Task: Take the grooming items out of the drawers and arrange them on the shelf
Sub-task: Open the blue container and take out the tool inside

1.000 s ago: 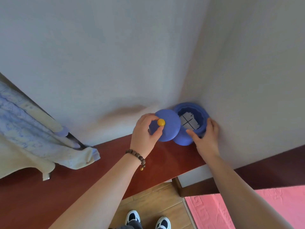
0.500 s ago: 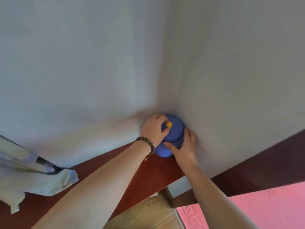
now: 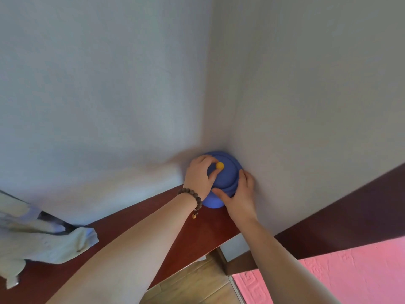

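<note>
I see the blue round container (image 3: 226,178) sitting on the reddish-brown shelf (image 3: 166,218), pushed right into the corner where the two pale walls (image 3: 109,84) meet; its blue lid (image 3: 228,170) lies on top of it, with a small yellow knob (image 3: 219,165) at the centre. My left hand (image 3: 200,177) is over the lid, thumb and fingers curled around the yellow knob and pinching it; a brown bead bracelet (image 3: 192,197) circles that wrist. My right hand (image 3: 240,195) grips the container from the right side, fingers curled round its edge next to the wall, thumb across its front. Well to the left on the same shelf lies a crumpled pale cloth (image 3: 43,242), part of it hanging over something dark that I cannot make out. Below the shelf edge I see wooden floor (image 3: 192,284); to the right a pink patterned surface (image 3: 339,275) beneath a dark brown ledge (image 3: 350,211).
</note>
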Demonstrator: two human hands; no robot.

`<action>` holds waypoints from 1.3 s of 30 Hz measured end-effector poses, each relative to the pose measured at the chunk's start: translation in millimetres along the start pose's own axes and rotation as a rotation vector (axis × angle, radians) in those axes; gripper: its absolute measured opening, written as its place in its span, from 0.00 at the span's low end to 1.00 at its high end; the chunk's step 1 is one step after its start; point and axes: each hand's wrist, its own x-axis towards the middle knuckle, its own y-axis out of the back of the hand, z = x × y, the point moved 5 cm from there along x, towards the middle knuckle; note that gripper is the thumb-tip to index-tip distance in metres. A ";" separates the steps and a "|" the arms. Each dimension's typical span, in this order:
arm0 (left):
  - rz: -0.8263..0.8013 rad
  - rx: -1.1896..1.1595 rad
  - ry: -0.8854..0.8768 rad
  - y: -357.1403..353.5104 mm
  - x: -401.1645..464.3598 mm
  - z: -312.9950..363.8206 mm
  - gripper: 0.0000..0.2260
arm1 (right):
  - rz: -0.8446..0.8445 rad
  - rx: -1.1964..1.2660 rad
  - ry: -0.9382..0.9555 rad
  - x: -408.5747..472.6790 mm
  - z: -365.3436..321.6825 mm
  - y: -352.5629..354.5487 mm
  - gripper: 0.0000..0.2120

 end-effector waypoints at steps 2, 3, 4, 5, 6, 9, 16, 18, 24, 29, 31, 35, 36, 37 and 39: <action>0.019 0.030 -0.009 -0.5 0.0 0.7 0.09 | -0.003 -0.002 -0.001 0.0 0.5 0.2 0.46; 0.021 0.042 -0.014 -1.0 0.3 0.8 0.09 | -0.006 0.004 -0.004 -0.3 0.5 0.4 0.47; 0.019 0.054 -0.017 -1.3 0.4 0.8 0.09 | -0.010 0.012 -0.008 -0.5 0.3 0.3 0.47; 0.012 0.061 -0.014 -2.0 0.6 -0.1 0.10 | -0.013 0.021 -0.012 -0.7 0.5 0.1 0.47; 0.004 0.065 -0.009 -2.3 0.8 -0.1 0.10 | -0.016 0.024 -0.016 -0.8 0.2 0.3 0.47; -0.025 0.066 0.018 -1.8 1.3 1.1 0.11 | -0.021 0.011 -0.024 -0.5 -0.4 0.7 0.47; 0.008 0.071 0.135 19.3 -17.9 -0.5 0.20 | -0.022 -0.012 -0.043 -0.7 0.9 -1.8 0.47; 0.052 0.106 0.154 31.7 -30.7 -3.5 0.20 | -0.026 -0.006 -0.049 -1.5 0.8 -2.6 0.46; 0.187 0.268 0.228 76.7 -86.8 -18.3 0.18 | 0.029 -0.048 0.036 -25.3 -11.2 4.0 0.42; 0.273 0.368 0.342 116.8 -143.6 -37.0 0.18 | 0.046 -0.007 0.192 -66.0 -31.2 -10.1 0.32; 0.307 0.399 0.392 130.7 -165.7 -45.6 0.18 | -0.018 -0.023 0.257 -86.8 -41.8 -30.1 0.29; 0.324 0.463 0.469 157.4 -208.6 -66.6 0.18 | -0.273 -0.095 0.301 -126.9 -54.4 -93.3 0.24; 0.319 0.477 0.478 164.9 -219.5 -71.8 0.18 | -0.321 -0.138 0.282 -134.2 -55.0 -109.6 0.24; 0.313 0.488 0.486 172.9 -230.6 -77.4 0.18 | -0.355 -0.195 0.252 -139.9 -55.7 -124.7 0.26; 0.312 0.504 0.499 190.6 -252.6 -87.9 0.17 | -0.405 -0.332 0.168 -146.5 -55.9 -151.3 0.30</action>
